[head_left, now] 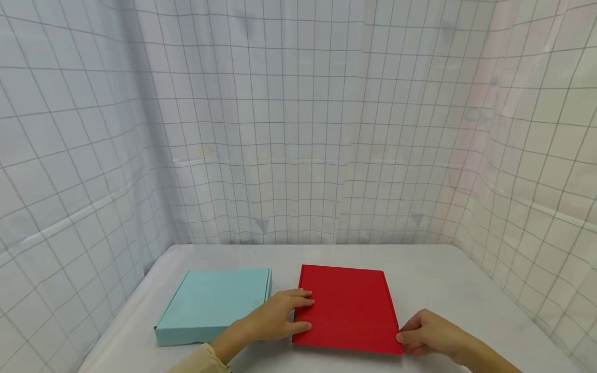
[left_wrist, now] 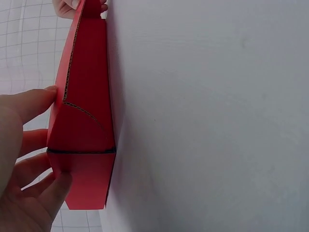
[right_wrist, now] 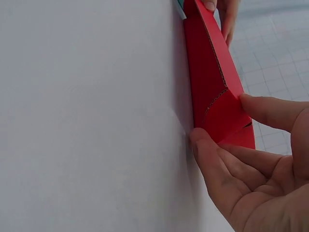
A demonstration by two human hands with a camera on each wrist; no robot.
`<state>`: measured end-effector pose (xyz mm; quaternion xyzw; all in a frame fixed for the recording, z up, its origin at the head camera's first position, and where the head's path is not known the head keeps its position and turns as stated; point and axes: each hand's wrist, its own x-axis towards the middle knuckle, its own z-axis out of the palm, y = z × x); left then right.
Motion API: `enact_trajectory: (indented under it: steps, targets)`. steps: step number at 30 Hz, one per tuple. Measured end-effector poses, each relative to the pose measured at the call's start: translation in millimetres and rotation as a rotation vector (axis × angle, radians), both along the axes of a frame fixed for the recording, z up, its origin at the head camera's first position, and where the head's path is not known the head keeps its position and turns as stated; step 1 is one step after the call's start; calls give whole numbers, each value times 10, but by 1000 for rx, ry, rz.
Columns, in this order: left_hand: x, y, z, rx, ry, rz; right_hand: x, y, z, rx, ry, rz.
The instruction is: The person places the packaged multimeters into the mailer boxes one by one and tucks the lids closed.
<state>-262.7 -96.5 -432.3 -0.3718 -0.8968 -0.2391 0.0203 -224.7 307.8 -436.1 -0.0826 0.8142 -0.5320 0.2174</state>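
A flat red cardboard box (head_left: 345,308) lies on the white table, its lid down over it. My left hand (head_left: 275,315) rests on its left side, thumb and two fingers spread on the lid; in the left wrist view a finger (left_wrist: 59,191) touches the side wall. At the front right corner my right hand (head_left: 436,336) pinches the box, thumb on top of the lid. In the right wrist view another finger (right_wrist: 205,150) lies low by that corner. The lid's bare corrugated edge and a curved side flap (right_wrist: 224,116) show there.
A light blue flat box (head_left: 219,300) lies shut to the left, partly behind my left forearm. The white table (head_left: 434,280) extends around both boxes. Grid-patterned white curtains (head_left: 303,129) hang at the back and both sides.
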Motion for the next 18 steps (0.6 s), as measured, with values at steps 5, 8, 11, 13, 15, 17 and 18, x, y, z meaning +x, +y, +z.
enact_trajectory:
  steps: [5,8,11,13,15,17,18]
  targets:
    - [9,6,2,6,-11,0,4,-14,-25,-115,-63,39]
    - [10,7,7,4,-11,-1,0,-20,-31,-161,-88,51]
    - [8,8,11,0,-5,-2,-4,-25,-32,-185,-103,54]
    - [7,9,11,-3,1,-4,-6,-28,-34,-194,-105,57]
    - [6,10,9,-5,4,-6,-7,-30,-30,-202,-106,64]
    - [6,12,9,-7,7,-7,-8,-29,-26,-206,-104,69]
    - [6,12,9,-6,7,-7,-8,-29,-26,-203,-102,68]
